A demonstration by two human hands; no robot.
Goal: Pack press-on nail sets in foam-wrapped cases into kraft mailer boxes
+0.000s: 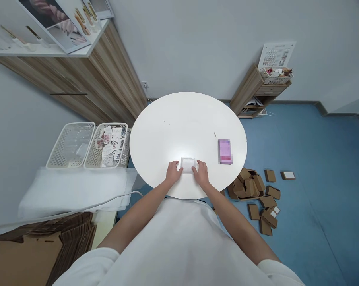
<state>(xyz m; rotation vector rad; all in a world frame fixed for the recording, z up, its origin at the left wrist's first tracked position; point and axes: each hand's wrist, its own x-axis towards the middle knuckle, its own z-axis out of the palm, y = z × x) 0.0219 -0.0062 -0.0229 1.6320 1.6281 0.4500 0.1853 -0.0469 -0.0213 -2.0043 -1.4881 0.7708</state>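
Observation:
A small white square packet (187, 163) lies on the round white table (179, 127), near its front edge. My left hand (173, 172) grips the packet's left side with curled fingers. My right hand (201, 173) grips its right side the same way. A pink rectangular phone-like thing (225, 151) lies flat on the table to the right of my hands, apart from them.
Two white baskets stand left of the table, one nearly bare (71, 144), one full of small cards (111, 145). Brown cardboard boxes (255, 190) litter the blue floor at right. A wooden cabinet (101, 79) stands back left, a small shelf unit (257, 93) back right. Flat cardboard (42, 246) is stacked lower left.

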